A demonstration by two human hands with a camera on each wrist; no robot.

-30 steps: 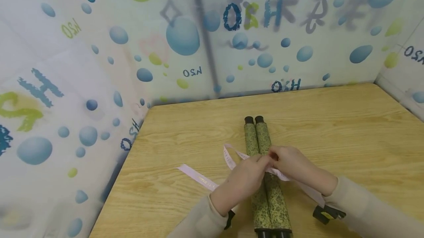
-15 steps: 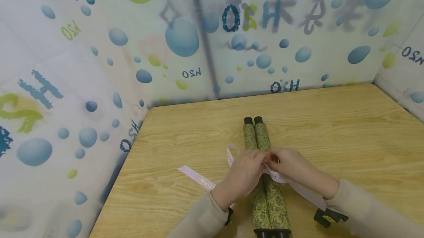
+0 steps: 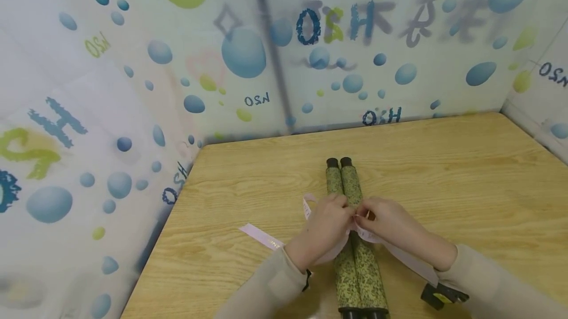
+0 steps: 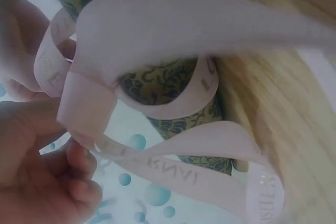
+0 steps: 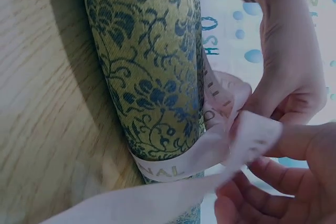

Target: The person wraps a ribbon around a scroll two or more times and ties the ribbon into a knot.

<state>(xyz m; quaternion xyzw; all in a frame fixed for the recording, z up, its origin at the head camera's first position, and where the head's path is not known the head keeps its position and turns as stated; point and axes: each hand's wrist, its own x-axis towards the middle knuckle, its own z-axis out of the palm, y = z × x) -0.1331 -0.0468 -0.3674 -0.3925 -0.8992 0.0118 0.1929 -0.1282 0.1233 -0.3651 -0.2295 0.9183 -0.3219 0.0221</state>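
Two rolled scrolls lie side by side on the table, covered in green-gold cloth with dark floral patterning and black end knobs. A pale pink ribbon with gold lettering passes around them. My left hand, over the scrolls, pinches a folded part of the ribbon between thumb and fingers. Opposite it, my right hand pinches another part of the ribbon, fingertips close to the left hand's. In the left wrist view, ribbon loops stand loosely above the scroll cloth. The crossing point is partly hidden by fingers in the head view.
One ribbon tail stretches left across the wooden table; another runs right beneath the right forearm. A black device with a yellow mark is at the right sleeve. A bubble-printed backdrop stands behind the table.
My left hand has shifted slightly left and up over the scrolls, drawing ribbon with it; a ribbon stretch now shows beneath that hand. The right hand stays nearly in place, pinching the ribbon.
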